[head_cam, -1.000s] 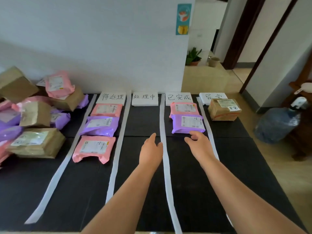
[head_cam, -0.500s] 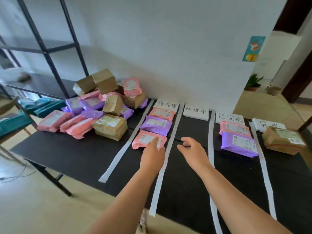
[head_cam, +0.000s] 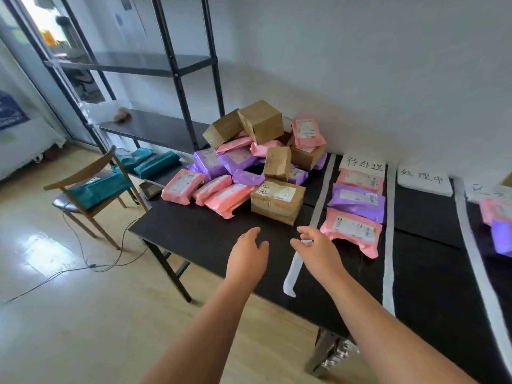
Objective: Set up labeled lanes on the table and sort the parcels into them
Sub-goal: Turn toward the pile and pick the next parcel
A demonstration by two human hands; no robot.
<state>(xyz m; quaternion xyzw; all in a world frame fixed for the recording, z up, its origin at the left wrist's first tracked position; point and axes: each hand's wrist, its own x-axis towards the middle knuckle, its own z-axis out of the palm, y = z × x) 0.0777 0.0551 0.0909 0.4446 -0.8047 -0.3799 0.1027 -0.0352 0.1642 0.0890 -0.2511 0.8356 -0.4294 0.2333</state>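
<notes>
The unsorted pile of parcels (head_cam: pixel 249 167) lies at the centre of the frame on the black table (head_cam: pixel 199 231), left of a white paper strip (head_cam: pixel 321 189). Right of that strip, the first lane (head_cam: pixel 368 275) holds 3 parcels (head_cam: pixel 357 200) below its handwritten label (head_cam: pixel 362 163). Your left hand (head_cam: pixel 246 256) and right hand (head_cam: pixel 318 250) hover just below the pile, fingers relaxed and apart, holding nothing. A chair (head_cam: pixel 80 171) with teal bags (head_cam: pixel 97 188) stands at the left.
</notes>
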